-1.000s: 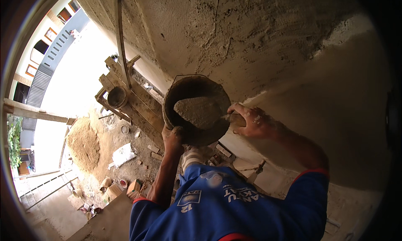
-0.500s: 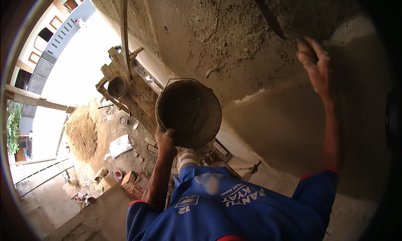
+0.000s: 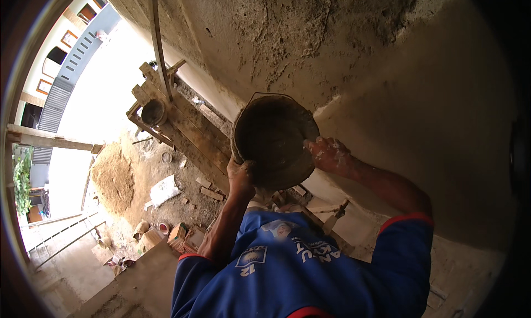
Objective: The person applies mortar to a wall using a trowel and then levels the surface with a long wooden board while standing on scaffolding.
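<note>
Bucket [image 3: 260, 131], grimy inside: holding it in front of a blue shirt [image 3: 310, 268] near a rough wall [image 3: 298, 25], clamping the left hand [image 3: 241, 178] on its near left edge, curling the right hand [image 3: 330, 155] at its right edge but honestly not able to tell its grip, plus seeing another bucket [image 3: 154, 113] on the planks' [image 3: 189, 134] left edge

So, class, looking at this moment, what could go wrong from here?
The left hand grips the large bucket by its rim, so it might slip or tip. The right hand, close to the opposite edge, could knock it. The small bucket on the planks might fall if bumped.
</note>
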Demonstrator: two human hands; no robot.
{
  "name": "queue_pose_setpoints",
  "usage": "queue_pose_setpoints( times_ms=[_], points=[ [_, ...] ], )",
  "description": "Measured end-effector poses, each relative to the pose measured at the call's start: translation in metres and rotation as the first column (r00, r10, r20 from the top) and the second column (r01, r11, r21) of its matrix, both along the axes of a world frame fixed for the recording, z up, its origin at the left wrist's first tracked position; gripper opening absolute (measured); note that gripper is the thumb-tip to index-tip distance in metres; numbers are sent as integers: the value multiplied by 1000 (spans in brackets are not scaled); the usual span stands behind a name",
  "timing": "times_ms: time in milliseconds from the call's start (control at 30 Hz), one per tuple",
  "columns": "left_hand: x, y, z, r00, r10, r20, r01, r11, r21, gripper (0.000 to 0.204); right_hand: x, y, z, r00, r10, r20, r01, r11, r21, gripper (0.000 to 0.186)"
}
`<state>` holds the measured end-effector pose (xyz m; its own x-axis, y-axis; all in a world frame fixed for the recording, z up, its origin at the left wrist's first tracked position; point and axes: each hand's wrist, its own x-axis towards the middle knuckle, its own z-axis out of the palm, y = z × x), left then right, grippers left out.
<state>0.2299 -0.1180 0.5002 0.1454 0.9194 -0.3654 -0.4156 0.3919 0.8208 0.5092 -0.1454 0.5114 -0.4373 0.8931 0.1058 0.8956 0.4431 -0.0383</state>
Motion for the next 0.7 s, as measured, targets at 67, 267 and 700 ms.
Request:
queue_pose_setpoints(
  times_ms=[67, 267, 700],
  points=[
    [9, -6, 11, 999, -32, 17, 30, 994, 106, 25, 0, -9, 7, 984, 127, -124, -125, 992, 25, 22],
    [2, -23, -24, 979, -53, -196, 101, 965, 243, 35, -4, -25, 49, 939, -316, -134, 206, 831, -516, 29],
    [-12, -60, -21, 985, 125, -118, -136, 987, -87, 30, 14, -27, 171, 828, -445, -341, -16, 589, -808, 42]
  ],
)
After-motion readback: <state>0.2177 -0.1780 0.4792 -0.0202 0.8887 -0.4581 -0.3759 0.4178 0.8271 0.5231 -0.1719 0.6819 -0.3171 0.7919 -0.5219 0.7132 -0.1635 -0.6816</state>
